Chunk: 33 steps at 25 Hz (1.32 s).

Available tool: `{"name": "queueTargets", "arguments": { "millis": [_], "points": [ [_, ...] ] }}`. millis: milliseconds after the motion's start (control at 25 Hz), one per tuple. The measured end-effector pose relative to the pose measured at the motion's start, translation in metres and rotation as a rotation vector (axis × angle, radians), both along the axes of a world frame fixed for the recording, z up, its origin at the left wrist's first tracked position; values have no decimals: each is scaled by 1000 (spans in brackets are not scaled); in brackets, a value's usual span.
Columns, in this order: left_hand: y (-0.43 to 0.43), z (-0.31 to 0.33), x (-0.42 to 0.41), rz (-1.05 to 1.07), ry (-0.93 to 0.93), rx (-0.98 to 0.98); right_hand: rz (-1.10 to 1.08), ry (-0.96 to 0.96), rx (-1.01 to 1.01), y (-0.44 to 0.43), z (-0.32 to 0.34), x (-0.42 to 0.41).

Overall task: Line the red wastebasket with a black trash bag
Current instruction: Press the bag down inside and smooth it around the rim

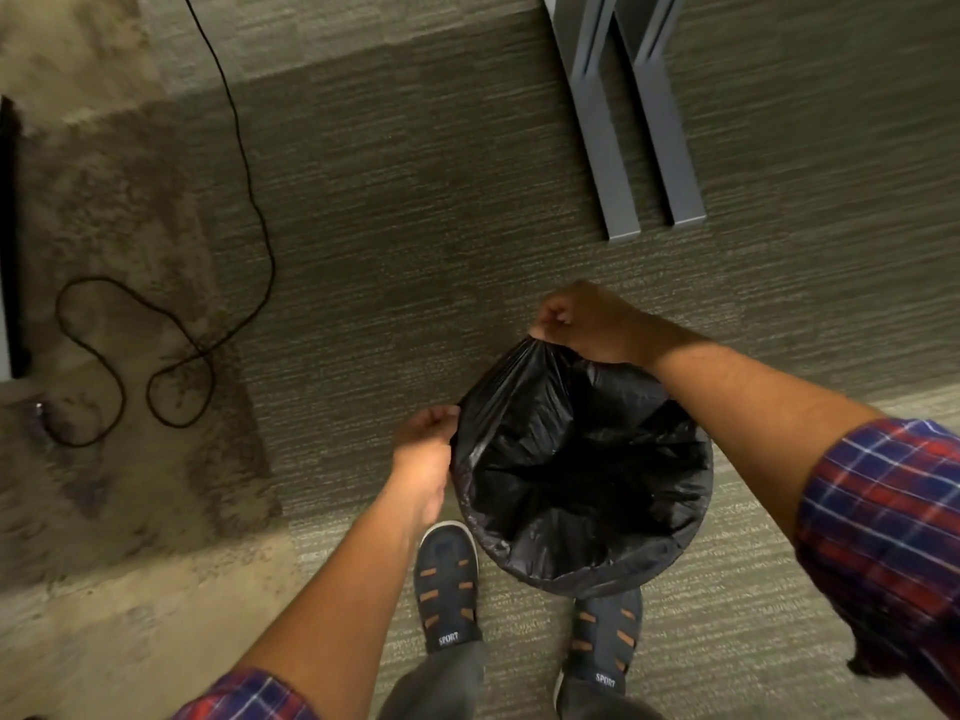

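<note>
Now, left hand: pinching trash bag rim, keeping it open.
Right hand: fist bunching far rim, tensioning over bin.

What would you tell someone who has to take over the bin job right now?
Left hand pinches the black trash bag at its left edge. Right hand pinches its far edge, lifted up. The bag is open and spread over the bin on the carpet; the near side looks folded over the rim. No red shows. Left to do: pull the far and left edges down around the rim.
</note>
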State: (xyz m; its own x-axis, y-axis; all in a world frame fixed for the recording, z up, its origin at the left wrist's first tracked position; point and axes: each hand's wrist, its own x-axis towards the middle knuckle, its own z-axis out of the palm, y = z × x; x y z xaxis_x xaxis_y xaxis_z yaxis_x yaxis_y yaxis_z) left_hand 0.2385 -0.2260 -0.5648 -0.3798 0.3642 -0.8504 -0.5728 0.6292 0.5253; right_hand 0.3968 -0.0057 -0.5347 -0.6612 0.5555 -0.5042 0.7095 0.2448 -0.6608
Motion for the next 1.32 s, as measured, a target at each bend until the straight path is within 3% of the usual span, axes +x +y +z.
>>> {"name": "queueTargets", "arguments": {
  "millis": [160, 240, 560, 760, 840, 1040, 1120, 1240, 1320],
  "points": [
    [-1, 1, -12, -184, -234, -6, 46, -74, -42, 1, -2, 14],
    [0, -8, -16, -220, -260, -31, 39, -133, -103, -2, -4, 20],
    [11, -30, -26, -268, 4, -186, -389, -89, -317, -38, -14, 41],
    [13, -34, -20, -258, -60, -169, -756, -12, -772, -51, -20, 83],
    [12, -35, -16, -233, 5, -163, -826, -6, -830, -50, -25, 87],
    [-7, -10, -6, -396, 594, -169, -845, -108, -657, -49, -32, 76],
    [-24, 8, 3, -502, 643, -150, -877, -126, -494, -52, -37, 75],
    [-43, 26, 11, -667, 712, -56, -754, -140, 11, -60, -33, 75],
    [-46, 25, 15, -682, 721, -63, -718, -94, 87, -70, -30, 76]
  ]
}}
